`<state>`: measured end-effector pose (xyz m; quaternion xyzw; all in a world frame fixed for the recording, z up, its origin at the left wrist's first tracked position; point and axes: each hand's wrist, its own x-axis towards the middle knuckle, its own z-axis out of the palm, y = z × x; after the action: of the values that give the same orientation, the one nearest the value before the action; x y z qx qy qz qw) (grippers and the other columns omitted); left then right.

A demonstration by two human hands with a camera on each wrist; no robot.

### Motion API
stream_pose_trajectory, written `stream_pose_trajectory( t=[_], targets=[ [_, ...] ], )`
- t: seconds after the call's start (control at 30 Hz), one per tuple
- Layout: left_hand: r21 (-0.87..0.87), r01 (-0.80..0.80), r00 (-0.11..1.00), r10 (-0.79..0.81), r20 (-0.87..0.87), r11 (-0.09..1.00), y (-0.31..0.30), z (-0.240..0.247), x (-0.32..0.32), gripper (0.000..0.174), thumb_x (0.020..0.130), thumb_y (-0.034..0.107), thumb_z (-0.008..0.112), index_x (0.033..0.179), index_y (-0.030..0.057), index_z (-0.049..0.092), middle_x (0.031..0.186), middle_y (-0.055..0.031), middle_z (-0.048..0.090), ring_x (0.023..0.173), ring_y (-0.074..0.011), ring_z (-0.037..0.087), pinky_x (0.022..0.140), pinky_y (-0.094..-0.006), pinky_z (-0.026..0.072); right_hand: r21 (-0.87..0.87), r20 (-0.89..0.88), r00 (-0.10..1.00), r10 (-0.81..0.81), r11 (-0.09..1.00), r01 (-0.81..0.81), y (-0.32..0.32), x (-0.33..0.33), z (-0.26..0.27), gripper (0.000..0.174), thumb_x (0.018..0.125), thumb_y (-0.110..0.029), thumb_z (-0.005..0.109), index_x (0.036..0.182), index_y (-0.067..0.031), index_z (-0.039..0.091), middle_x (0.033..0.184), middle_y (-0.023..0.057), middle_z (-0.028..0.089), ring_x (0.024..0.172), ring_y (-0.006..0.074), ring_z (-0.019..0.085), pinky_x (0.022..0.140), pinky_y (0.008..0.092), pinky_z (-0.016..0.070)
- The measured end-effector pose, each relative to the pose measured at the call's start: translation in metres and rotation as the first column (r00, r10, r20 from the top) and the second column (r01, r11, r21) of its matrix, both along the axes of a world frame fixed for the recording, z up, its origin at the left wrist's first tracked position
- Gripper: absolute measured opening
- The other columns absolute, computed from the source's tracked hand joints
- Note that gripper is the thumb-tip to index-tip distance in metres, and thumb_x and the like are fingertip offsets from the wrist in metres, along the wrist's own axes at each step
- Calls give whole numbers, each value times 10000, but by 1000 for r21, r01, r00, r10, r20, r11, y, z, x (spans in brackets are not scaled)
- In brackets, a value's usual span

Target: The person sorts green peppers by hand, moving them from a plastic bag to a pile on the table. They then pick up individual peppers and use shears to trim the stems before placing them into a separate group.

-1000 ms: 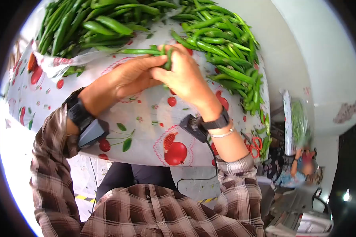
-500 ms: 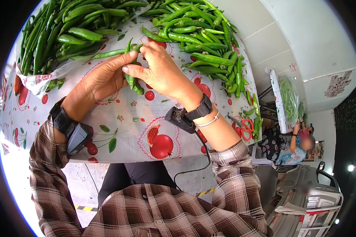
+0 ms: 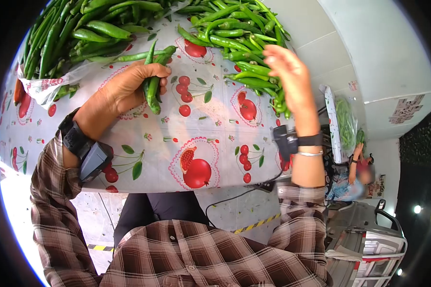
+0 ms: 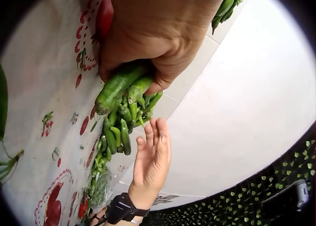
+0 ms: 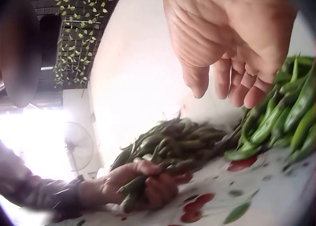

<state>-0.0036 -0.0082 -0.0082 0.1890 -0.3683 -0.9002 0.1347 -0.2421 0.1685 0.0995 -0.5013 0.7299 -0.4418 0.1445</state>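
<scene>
My left hand (image 3: 129,86) grips a few long green chili peppers (image 3: 153,91) above the patterned tablecloth, thumb across them. In the left wrist view their thick stem ends (image 4: 111,95) stick out below the fingers. My right hand (image 3: 292,79) is off to the right, slightly blurred, beside a spread pile of green chilies (image 3: 244,43). Seen in the right wrist view, that right hand (image 5: 232,48) hangs with loose, slightly bent fingers and nothing in them. A larger heap of chilies (image 3: 100,31) lies on a plastic bag at the far left.
The tablecloth (image 3: 201,115) is printed with cherries and pomegranates. A clear plastic bag edge (image 3: 48,93) sticks out below the left heap. Beyond the table's right side are a tray (image 3: 335,124) of bagged greens, another person (image 3: 347,184) and a vehicle (image 3: 368,239).
My right hand has left the chilies in my left hand and swung right to the right-hand pile. The left hand keeps its hold on the chilies. The head view has shifted too.
</scene>
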Motion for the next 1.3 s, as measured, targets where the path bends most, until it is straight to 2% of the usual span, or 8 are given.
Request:
stream_pose_trajectory(
  t=[0.13,0.23,0.33,0.43,0.57,0.63,0.87,1.3],
  targets=[
    [-16,-17,999,18,46,1000,2,2,0,298,785,64,634,1058,7,530,711,-16,530,629,-106,513,617,-246,464,42,113,960,-256,967,253,58,-72,25,292,837,-182,595,1093,-40,597,1001,56,631,897,115,566,709,251,443],
    [-32,-21,999,22,32,999,2,3,0,193,777,68,643,936,22,544,709,-15,539,630,-115,523,622,-256,470,133,56,900,-433,896,423,88,-93,26,290,830,-179,598,1091,-55,600,1014,55,628,894,109,561,709,253,439],
    [-44,-30,999,32,30,999,3,4,1,142,776,69,644,871,30,546,701,-18,542,628,-118,526,616,-258,473,175,52,956,-287,946,274,90,-82,7,343,803,-144,616,1132,-51,578,1053,67,612,945,127,546,746,263,436],
    [-54,-29,999,31,37,998,4,4,1,163,788,77,636,907,17,542,697,-21,538,626,-116,524,600,-253,472,184,-195,978,-73,977,109,70,-48,-8,509,740,-47,643,1229,-58,505,1194,66,538,1081,178,489,865,298,413],
    [-56,-6,999,8,40,998,2,3,2,174,787,75,633,919,5,544,706,-28,543,635,-112,532,602,-260,478,237,-624,772,119,971,42,37,-10,-10,611,649,-29,672,1230,-64,484,1266,98,470,1171,272,422,951,364,368],
    [-43,21,999,-19,41,999,1,4,2,273,787,64,625,1028,-11,520,724,-24,536,635,-103,528,612,-262,481,328,-801,545,246,943,56,25,-6,-14,677,612,-29,702,1241,-72,456,1247,114,467,1187,298,393,969,397,342],
    [-31,4,1000,-5,-17,999,3,2,1,382,788,54,618,1136,2,470,777,-11,525,659,-90,522,634,-261,483,337,-885,411,219,911,238,8,-3,-36,775,585,-54,747,1274,-109,397,1209,101,456,1154,290,414,950,407,321],
    [-3,-5,1000,5,0,1000,4,2,0,230,771,41,631,959,27,500,752,-32,542,632,-107,540,599,-261,493,226,-880,442,173,972,69,8,-10,-49,565,624,-30,697,1148,-112,503,971,70,594,907,279,551,783,384,403]
  ],
)
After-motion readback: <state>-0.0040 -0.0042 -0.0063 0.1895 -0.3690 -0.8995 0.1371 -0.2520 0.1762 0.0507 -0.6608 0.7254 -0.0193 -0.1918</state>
